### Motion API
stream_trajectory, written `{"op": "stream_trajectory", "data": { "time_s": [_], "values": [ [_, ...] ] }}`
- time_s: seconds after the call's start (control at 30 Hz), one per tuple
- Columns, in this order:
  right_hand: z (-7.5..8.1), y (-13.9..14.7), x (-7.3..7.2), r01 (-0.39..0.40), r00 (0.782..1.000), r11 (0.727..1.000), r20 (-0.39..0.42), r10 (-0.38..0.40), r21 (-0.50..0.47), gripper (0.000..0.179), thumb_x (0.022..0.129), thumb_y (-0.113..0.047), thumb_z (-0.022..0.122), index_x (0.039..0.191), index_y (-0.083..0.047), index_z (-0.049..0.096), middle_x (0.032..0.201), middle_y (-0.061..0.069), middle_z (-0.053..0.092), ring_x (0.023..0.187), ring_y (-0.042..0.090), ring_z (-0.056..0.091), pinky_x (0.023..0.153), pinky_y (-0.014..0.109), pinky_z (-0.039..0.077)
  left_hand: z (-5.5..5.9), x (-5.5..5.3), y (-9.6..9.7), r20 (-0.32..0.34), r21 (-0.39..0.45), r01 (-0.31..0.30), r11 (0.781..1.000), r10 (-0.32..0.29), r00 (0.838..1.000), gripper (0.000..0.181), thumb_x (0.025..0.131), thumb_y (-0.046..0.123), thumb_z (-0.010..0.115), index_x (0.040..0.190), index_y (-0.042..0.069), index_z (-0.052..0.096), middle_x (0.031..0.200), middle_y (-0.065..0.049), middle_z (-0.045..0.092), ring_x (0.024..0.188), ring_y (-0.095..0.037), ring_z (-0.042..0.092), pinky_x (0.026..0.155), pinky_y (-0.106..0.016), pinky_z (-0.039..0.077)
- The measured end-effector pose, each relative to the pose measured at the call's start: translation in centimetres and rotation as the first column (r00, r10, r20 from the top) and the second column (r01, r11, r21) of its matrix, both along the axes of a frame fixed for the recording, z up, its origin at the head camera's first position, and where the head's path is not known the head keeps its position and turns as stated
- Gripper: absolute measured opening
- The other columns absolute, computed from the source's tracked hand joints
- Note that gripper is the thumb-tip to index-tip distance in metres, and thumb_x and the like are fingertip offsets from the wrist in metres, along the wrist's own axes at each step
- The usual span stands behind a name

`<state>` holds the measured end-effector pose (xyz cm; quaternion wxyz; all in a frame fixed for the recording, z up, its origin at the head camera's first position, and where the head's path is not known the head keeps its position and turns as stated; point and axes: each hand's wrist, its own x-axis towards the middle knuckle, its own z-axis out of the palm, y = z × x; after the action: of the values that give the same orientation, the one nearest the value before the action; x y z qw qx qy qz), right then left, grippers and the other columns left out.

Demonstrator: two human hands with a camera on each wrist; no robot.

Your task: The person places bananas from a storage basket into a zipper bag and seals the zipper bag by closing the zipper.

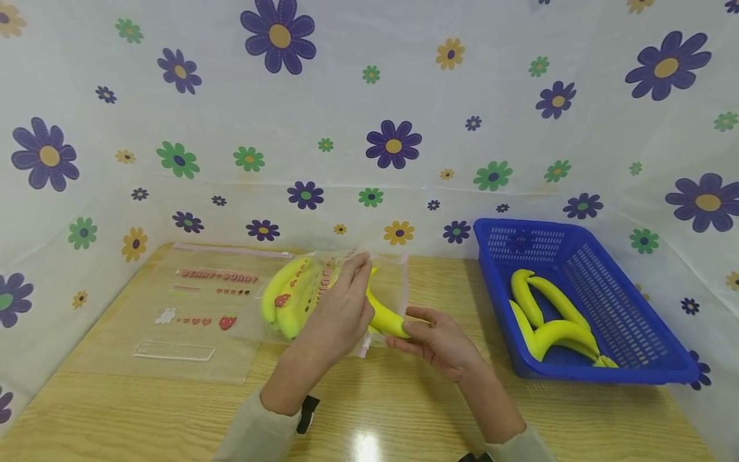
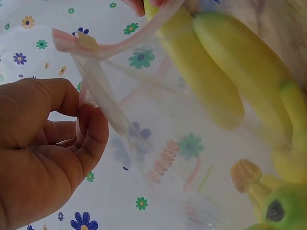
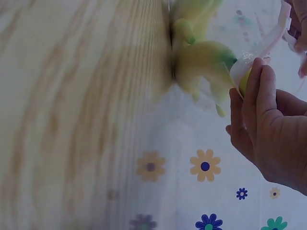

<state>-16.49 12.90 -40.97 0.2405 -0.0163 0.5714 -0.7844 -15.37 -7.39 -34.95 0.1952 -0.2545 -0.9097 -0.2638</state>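
Note:
A clear zip bag point(image 1: 395, 276) with a pink zip edge lies in the middle of the table, its mouth toward the right. Several yellow bananas point(image 1: 291, 295) are inside it, seen through the printed plastic. My left hand point(image 2: 53, 143) pinches the bag's edge near the pink zip and holds the mouth apart. With its fingers round one end, my right hand point(image 1: 441, 343) grips a single banana point(image 1: 383, 314) that reaches into the mouth. In the right wrist view, the right hand's fingers point(image 3: 266, 91) cover most of that banana.
On the left lies a second clear zip bag point(image 1: 196, 301), flat, with strawberry and bunny prints. A blue plastic basket point(image 1: 635, 333) stands at the right with several bananas point(image 1: 554, 321) in it. Behind the wooden table point(image 1: 173, 417) hangs a white flowered sheet point(image 1: 323, 96).

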Motion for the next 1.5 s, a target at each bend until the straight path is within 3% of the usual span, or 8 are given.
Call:
{"op": "stream_trajectory", "data": {
  "time_s": [0.23,0.37,0.6,0.8,1.1,1.2,1.33,1.5],
  "values": [
    [-0.4,-0.2,-0.2,-0.026,0.997,0.987,-0.074,0.038,0.157,0.051,0.1,-0.008,0.054,0.14,0.018,0.038,0.11,0.016,0.059,0.077,0.011,0.065,0.07,0.024,0.06,-0.2,0.1,0.3,-0.014,-0.012,0.018,1.0,-0.018,1.0,0.053,0.088,-0.007,0.06,0.138,-0.015,0.046,0.146,-0.024,0.042,0.095,-0.025,0.065,0.085,-0.029,0.057],
    [-0.5,-0.4,-0.2,-0.038,0.998,0.99,-0.052,0.045,0.135,0.052,0.099,-0.007,0.056,0.14,0.018,0.037,0.109,0.016,0.058,0.076,0.011,0.067,0.071,0.023,0.06,-0.3,0.1,0.4,-0.016,-0.022,0.02,1.0,-0.02,1.0,0.051,0.089,-0.006,0.06,0.137,-0.015,0.047,0.146,-0.024,0.043,0.112,-0.03,0.063,0.092,-0.032,0.055],
    [-0.5,-0.9,-0.4,-0.049,0.999,0.998,-0.003,0.05,0.044,0.049,0.1,-0.013,0.056,0.135,0.019,0.043,0.102,0.013,0.065,0.081,0.014,0.071,0.078,0.024,0.059,-0.3,0.1,0.3,0.002,0.011,0.015,1.0,-0.015,1.0,0.052,0.089,-0.006,0.059,0.139,-0.015,0.046,0.148,-0.023,0.041,0.123,-0.032,0.057,0.097,-0.034,0.052],
    [-0.9,-1.1,-0.3,-0.049,0.998,0.991,-0.029,0.053,0.124,0.039,0.097,-0.011,0.059,0.125,0.014,0.049,0.099,0.011,0.063,0.074,0.013,0.068,0.067,0.021,0.059,-0.3,0.1,0.1,-0.012,0.028,0.032,0.999,-0.032,0.999,0.052,0.089,-0.005,0.059,0.139,-0.014,0.046,0.148,-0.023,0.041,0.129,-0.033,0.052,0.1,-0.036,0.05],
    [-0.9,-1.6,-0.5,-0.011,0.99,0.933,-0.127,0.061,0.359,0.033,0.089,-0.017,0.072,0.11,0.007,0.063,0.084,0.004,0.065,0.067,0.013,0.059,0.051,0.021,0.051,-0.3,0.1,0.2,-0.043,0.042,0.046,0.998,-0.044,0.998,0.052,0.087,-0.008,0.059,0.137,-0.015,0.047,0.147,-0.023,0.043,0.125,-0.032,0.054,0.094,-0.034,0.054],
    [-0.8,-1.7,-0.4,0.033,0.986,0.901,-0.163,0.042,0.433,0.029,0.089,-0.019,0.072,0.104,0.005,0.065,0.083,0.004,0.066,0.068,0.016,0.061,0.052,0.026,0.052,-0.4,0.1,0.3,-0.045,0.029,0.049,0.998,-0.047,0.998,0.052,0.087,-0.008,0.059,0.137,-0.015,0.047,0.146,-0.024,0.043,0.129,-0.033,0.052,0.096,-0.034,0.052],
    [-0.4,-2.2,-0.4,0.074,0.979,0.867,-0.203,0.032,0.494,0.026,0.091,-0.021,0.07,0.101,0.003,0.066,0.088,0.007,0.068,0.075,0.017,0.064,0.063,0.034,0.057,-0.4,0.0,0.2,-0.047,0.004,0.056,0.998,-0.056,0.997,0.051,0.088,-0.007,0.06,0.137,-0.014,0.048,0.145,-0.024,0.044,0.117,-0.03,0.059,0.087,-0.029,0.057],
    [0.0,-2.3,-0.7,0.076,0.986,0.911,-0.169,-0.007,0.405,0.025,0.096,-0.015,0.06,0.107,0.008,0.061,0.095,0.012,0.068,0.079,0.019,0.069,0.071,0.039,0.061,-0.3,-0.1,-0.1,-0.018,0.014,0.089,0.996,-0.088,0.996,0.05,0.087,-0.007,0.06,0.136,-0.012,0.05,0.144,-0.023,0.046,0.118,-0.032,0.058,0.086,-0.032,0.057]
  ]
}}
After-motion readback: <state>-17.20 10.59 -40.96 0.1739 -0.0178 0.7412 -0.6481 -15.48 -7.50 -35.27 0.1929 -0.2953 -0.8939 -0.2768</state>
